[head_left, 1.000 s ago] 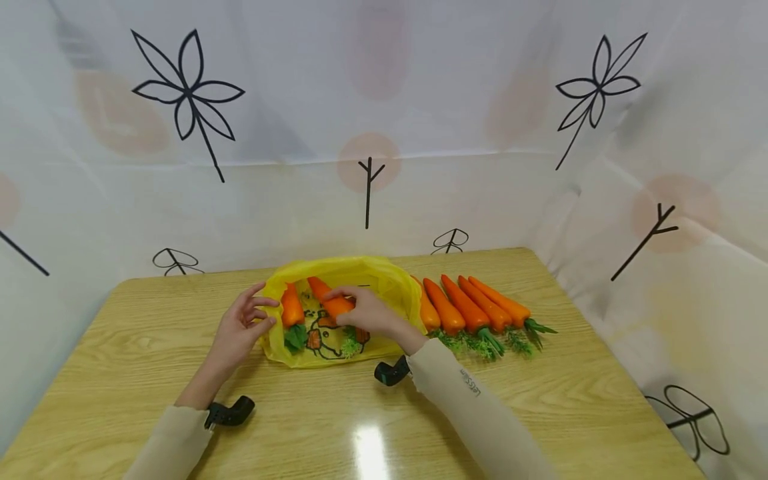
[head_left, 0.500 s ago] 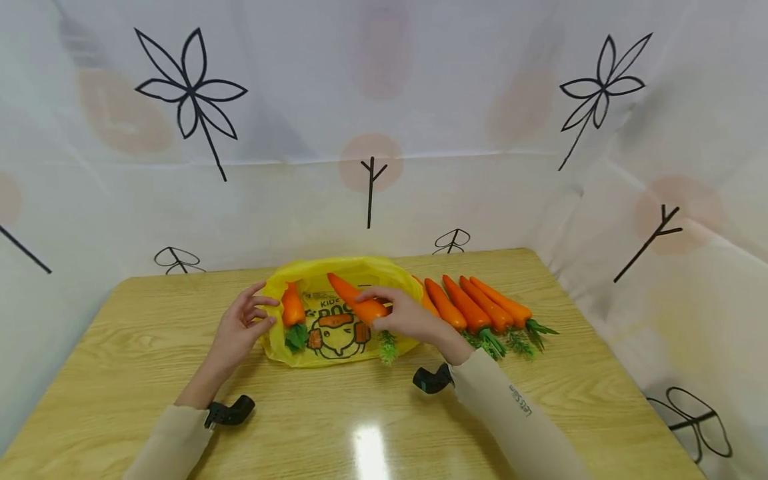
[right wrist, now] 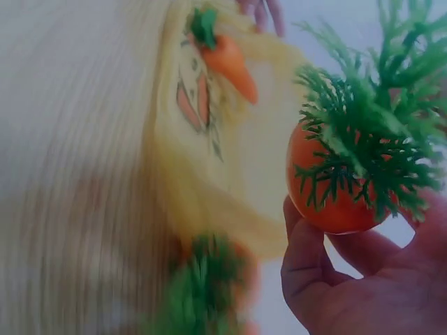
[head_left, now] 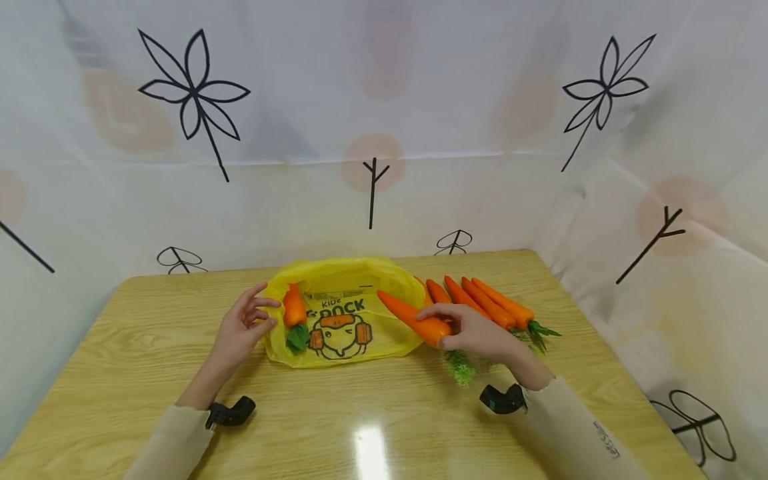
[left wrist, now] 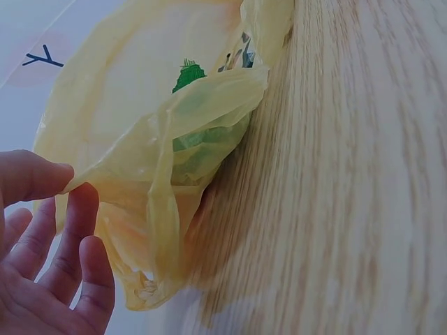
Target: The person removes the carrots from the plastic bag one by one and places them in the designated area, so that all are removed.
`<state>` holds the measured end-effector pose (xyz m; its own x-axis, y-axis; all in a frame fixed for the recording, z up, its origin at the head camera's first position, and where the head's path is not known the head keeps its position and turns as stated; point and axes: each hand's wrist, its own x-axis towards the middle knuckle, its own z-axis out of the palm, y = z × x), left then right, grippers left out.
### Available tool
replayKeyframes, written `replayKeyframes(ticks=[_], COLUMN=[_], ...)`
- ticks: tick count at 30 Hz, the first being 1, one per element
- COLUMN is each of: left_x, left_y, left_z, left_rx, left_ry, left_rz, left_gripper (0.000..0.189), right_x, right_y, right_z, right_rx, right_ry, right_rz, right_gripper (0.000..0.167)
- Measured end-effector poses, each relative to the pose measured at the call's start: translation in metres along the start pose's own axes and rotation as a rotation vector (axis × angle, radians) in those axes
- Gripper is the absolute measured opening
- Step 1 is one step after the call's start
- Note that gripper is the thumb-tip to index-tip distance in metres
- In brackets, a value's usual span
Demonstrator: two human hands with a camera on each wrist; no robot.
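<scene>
My left hand (head_left: 243,327) pinches the left rim of a yellow plastic bag (head_left: 345,263) between thumb and finger; the left wrist view shows the thin bag film (left wrist: 133,153) caught there. The bag lies with its mouth spread wide, a printed cartoon face showing inside. One carrot (head_left: 294,308) with leafy green top rests at the bag's left end. My right hand (head_left: 480,333) grips another carrot (head_left: 408,315) near its thick end, over the bag's right rim. Its feathery green top (right wrist: 363,132) fills much of the right wrist view.
Several more carrots (head_left: 501,303) lie side by side on the wooden table (head_left: 288,420) right of the bag, partly behind my right hand. A white cloth wall (head_left: 300,213) with plant drawings stands along the table's back and right.
My right hand has moved rightward with its carrot, out from the middle of the bag to the right rim. The left hand keeps its place at the bag's left rim.
</scene>
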<state>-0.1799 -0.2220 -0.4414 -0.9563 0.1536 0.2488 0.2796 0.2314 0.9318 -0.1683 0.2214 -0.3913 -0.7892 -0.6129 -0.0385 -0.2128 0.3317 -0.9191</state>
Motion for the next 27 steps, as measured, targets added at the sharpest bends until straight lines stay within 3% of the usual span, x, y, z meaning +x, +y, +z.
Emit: replayKeyframes(ticks=[6,10,20,27], left_x=[-0.001,-0.002,-0.003,-0.001], left_y=[0.0,-0.001,-0.005,-0.005], left_z=[0.0,0.0,-0.001,-0.001], left_rx=[-0.001,-0.007,-0.003,0.013], left_ry=[0.004,0.005,0.021,0.022], left_rz=[0.001,0.0,-0.016,-0.025], left_gripper=[0.068,0.068,0.067,0.067], right_x=[-0.037,-0.058,-0.092,-0.102], right_y=[0.011,0.02,0.041,0.049], right_z=[-0.027,-0.045,-0.081,-0.1], right_rx=[0.088,0.093,-0.018,-0.17], right_ry=[0.008,0.054,0.255,0.348], right_rz=[-0.056,-0.053,-0.011,0.125], right_gripper=[0.043,0.045,0.041,0.041])
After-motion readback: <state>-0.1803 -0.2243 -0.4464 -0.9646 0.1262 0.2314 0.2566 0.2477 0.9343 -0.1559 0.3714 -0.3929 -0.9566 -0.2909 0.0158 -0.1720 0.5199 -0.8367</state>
